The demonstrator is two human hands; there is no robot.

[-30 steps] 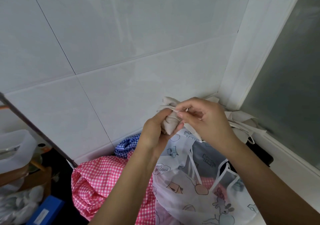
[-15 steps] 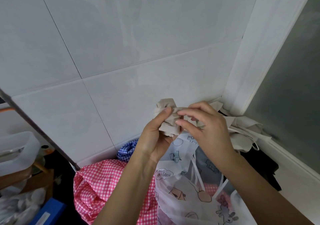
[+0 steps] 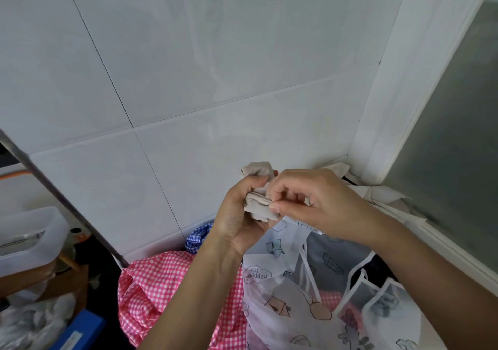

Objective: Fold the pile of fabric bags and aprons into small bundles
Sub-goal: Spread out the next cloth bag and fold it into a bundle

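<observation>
A small beige fabric bundle (image 3: 257, 205) is held up in front of the tiled wall. My left hand (image 3: 237, 215) grips it from the left, thumb over its top. My right hand (image 3: 315, 204) pinches its right edge with thumb and fingertips. Below the hands lies the pile: a white translucent cartoon-print bag (image 3: 291, 295) with white straps, a pink checked cloth (image 3: 167, 290), a blue checked cloth (image 3: 198, 238) and beige fabric (image 3: 382, 194) in the corner.
A white tiled wall (image 3: 188, 80) stands straight ahead, with a frosted glass panel (image 3: 458, 134) and white frame at the right. At the left are a translucent plastic tub (image 3: 27, 234), a brown shelf, a crumpled plastic bag and a blue box (image 3: 78, 333).
The bundle has been rolled tighter between my hands. My right hand's fingers have shifted from the top strip to the bundle's right edge. The view has tilted slightly.
</observation>
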